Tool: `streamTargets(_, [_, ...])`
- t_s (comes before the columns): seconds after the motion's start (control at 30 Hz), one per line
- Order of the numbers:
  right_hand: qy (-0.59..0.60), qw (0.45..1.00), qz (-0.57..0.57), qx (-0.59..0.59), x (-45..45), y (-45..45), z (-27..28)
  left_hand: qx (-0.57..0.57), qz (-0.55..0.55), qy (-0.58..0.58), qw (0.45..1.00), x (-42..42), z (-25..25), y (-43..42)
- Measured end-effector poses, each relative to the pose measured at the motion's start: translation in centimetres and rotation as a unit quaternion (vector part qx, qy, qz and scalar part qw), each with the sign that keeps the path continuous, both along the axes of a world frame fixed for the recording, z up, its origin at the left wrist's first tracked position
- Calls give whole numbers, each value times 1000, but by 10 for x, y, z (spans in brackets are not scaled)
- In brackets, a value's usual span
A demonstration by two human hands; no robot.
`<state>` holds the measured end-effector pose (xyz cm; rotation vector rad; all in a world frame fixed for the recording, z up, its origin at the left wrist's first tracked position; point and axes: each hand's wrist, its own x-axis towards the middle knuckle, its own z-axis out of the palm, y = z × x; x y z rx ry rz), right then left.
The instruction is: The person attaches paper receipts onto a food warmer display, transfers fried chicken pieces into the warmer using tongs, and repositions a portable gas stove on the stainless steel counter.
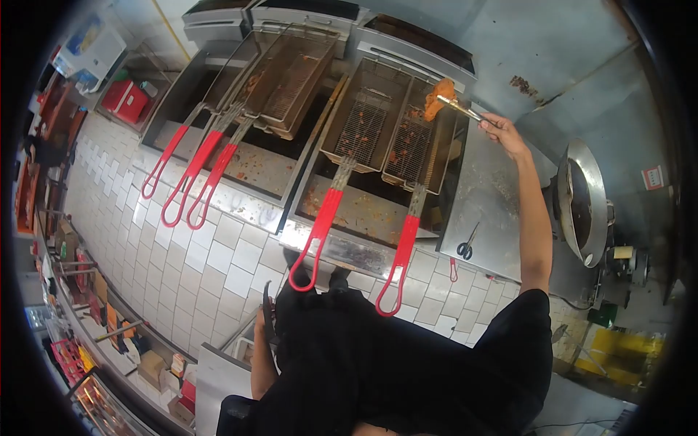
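Observation:
My right hand (502,135) is closed around metal tongs (469,110), stretched out over the fryer's right side. The tongs grip an orange-brown piece of fried food (440,99), perhaps chicken, above the far end of the right fryer basket (408,145). That basket and the fryer basket beside it (361,131) hold small crumbs, and their red handles point toward me. Low beside my body, my left hand (259,323) is closed on a slim dark tool with a curved tip (267,309); its kind is unclear.
More wire baskets (291,80) rest over the left fryer (254,171). Scissors (469,243) lie on the steel counter (483,189) at the right. A large wok (582,203) stands beyond it. Tiled floor (174,269) stretches left, with cluttered shelves (87,291) along that side.

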<state>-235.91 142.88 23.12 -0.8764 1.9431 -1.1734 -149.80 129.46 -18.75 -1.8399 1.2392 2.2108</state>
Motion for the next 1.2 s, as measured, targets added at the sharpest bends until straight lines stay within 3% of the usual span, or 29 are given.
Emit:
streamTargets(0.03, [-7, 1000, 7, -23, 3, -11, 8, 15, 5, 10, 1000, 5, -5, -5])
streamTargets(0.07, [-3, 1000, 16, -22, 7, -24, 19, -67, -16, -49, 996, -21, 47, -1])
streamTargets(0.27, [91, 991, 92, -15, 79, -149, 122, -161, 72, -34, 984, 47, -38, 4])
streamTargets(0.37, [117, 984, 134, -23, 149, -238, 167, -199, 71, -58, 976, 73, -23, -3])
streamTargets(0.43, [146, 973, 177, -33, 211, -303, 190, -162, 110, -24, 980, 100, -19, -16])
streamTargets(0.5, [158, 962, 220, -43, 274, -372, 208, -93, 72, -46, 992, 124, 0, -27])
streamTargets(0.57, [180, 942, 276, -59, 346, -441, 220, -114, 106, -29, 987, 152, 13, -37])
streamTargets(0.63, [158, 923, 338, -94, 425, -505, 219, -129, 36, -28, 991, 180, 24, -44])
streamTargets(0.7, [155, 910, 371, -98, 505, -569, 213, -162, -10, -51, 986, 198, -8, -48])
streamTargets(0.77, [142, 884, 430, -116, 579, -635, 196, -109, -1, -75, 991, 206, 36, -58])
streamTargets(0.83, [173, 859, 472, -102, 652, -703, 173, 4, 190, -27, 981, 171, -52, -30])
streamTargets(0.87, [143, 797, 580, -88, 692, -740, 170, -75, 97, -37, 992, 186, -21, -50])
streamTargets(0.93, [109, 758, 634, -107, 809, -753, 157, -253, -71, -89, 961, 219, 60, -98])
streamTargets(1.0, [69, 746, 652, -113, 896, -776, 122, -324, 162, -16, 932, 239, 106, -117])
streamTargets(1.03, [32, 752, 648, -117, 945, -787, 105, -326, 186, -21, 926, 249, 108, -128])
streamTargets(1.1, [-20, 702, 705, -95, 1035, -791, 89, -425, 434, -64, 791, 267, 111, -142])
streamTargets(1.13, [-30, 703, 703, -102, 1077, -793, 75, -387, 431, -50, 814, 290, 121, -149])
streamTargets(1.2, [-4, 664, 743, -81, 1168, -787, 65, -394, 494, -32, 774, 336, 120, -159])
